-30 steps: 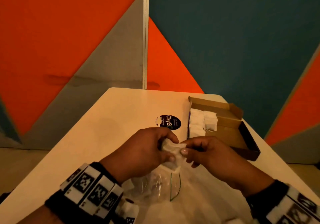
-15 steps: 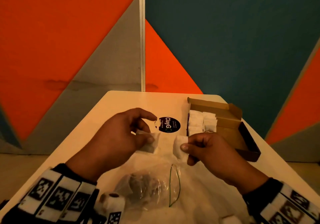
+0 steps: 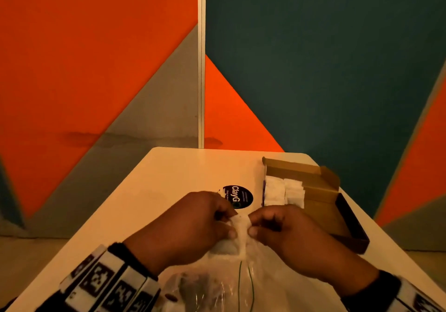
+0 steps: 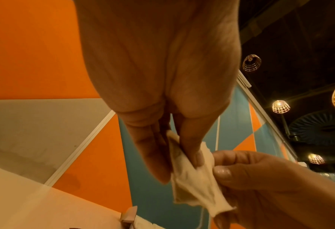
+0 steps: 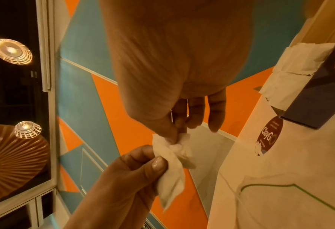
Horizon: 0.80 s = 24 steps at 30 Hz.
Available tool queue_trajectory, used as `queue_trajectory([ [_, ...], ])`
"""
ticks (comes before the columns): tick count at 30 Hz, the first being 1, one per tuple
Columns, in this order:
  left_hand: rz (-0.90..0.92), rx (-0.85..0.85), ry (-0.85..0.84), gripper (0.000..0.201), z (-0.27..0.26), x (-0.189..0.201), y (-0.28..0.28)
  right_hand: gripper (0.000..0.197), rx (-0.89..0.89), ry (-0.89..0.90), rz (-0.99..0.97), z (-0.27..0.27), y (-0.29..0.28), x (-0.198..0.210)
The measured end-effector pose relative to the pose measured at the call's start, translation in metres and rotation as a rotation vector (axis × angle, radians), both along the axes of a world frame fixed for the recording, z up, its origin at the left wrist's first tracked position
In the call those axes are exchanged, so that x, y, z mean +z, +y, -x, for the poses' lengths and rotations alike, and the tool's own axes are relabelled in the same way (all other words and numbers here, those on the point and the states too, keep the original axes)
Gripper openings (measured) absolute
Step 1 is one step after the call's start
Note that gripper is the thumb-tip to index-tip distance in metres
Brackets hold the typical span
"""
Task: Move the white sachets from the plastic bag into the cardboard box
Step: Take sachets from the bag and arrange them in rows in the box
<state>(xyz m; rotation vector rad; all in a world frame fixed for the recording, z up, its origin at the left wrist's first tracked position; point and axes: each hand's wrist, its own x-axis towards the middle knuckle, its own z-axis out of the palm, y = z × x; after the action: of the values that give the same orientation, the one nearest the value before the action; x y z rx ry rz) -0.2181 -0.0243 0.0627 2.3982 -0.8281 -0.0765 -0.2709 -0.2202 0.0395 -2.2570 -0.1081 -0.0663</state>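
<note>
Both hands meet over the table's middle, just above the clear plastic bag (image 3: 217, 285). My left hand (image 3: 230, 227) and my right hand (image 3: 252, 228) each pinch the white sachets (image 3: 241, 230) held together between them. The left wrist view shows the left fingers (image 4: 192, 155) pinching the crumpled sachets (image 4: 194, 186), with the right thumb on their right edge. The right wrist view shows the same pinch on the sachets (image 5: 172, 168). The open cardboard box (image 3: 321, 211) lies to the right, with sachets (image 3: 282, 189) stacked at its far left end.
A round black ClayGo sticker (image 3: 239, 197) sits on the white table (image 3: 169, 186) just beyond the hands. The bag has a green line (image 3: 240, 285) along its seal and lies at the near edge. Painted wall panels stand behind the table.
Half a second ago the hands were apart, each holding one sachet. They have come back together at the middle, pressing the sachets against each other.
</note>
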Motion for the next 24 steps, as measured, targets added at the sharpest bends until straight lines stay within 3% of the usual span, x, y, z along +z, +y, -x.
queue_trajectory([
  [4,0.078,0.064,-0.008,0.006,-0.007,-0.005,0.007,0.012,-0.069,-0.067,0.052,0.001,-0.003,0.004],
  [7,0.243,0.12,0.108,0.002,-0.008,-0.012,0.014,0.016,-0.147,-0.146,0.037,0.003,-0.005,0.009],
  [10,0.551,0.159,0.344,0.009,-0.003,-0.015,0.014,0.021,-0.178,-0.191,-0.202,0.004,-0.004,0.011],
  [12,0.718,0.165,0.485,0.01,0.002,-0.016,0.009,0.034,-0.066,-0.122,-0.442,0.005,0.003,0.011],
  [14,0.801,0.179,0.583,0.013,0.005,-0.021,0.001,0.042,0.051,-0.106,-0.526,0.007,0.014,0.005],
  [18,0.779,0.224,0.586,0.012,0.007,-0.034,-0.004,0.047,0.048,-0.032,-0.598,0.002,0.028,-0.009],
  [21,0.719,0.214,0.481,0.014,0.011,-0.036,0.001,0.045,-0.055,0.023,-0.712,0.001,0.028,-0.008],
  [24,0.604,0.238,0.357,0.019,0.013,-0.031,0.009,0.046,-0.152,-0.021,-0.659,0.003,0.022,-0.006],
])
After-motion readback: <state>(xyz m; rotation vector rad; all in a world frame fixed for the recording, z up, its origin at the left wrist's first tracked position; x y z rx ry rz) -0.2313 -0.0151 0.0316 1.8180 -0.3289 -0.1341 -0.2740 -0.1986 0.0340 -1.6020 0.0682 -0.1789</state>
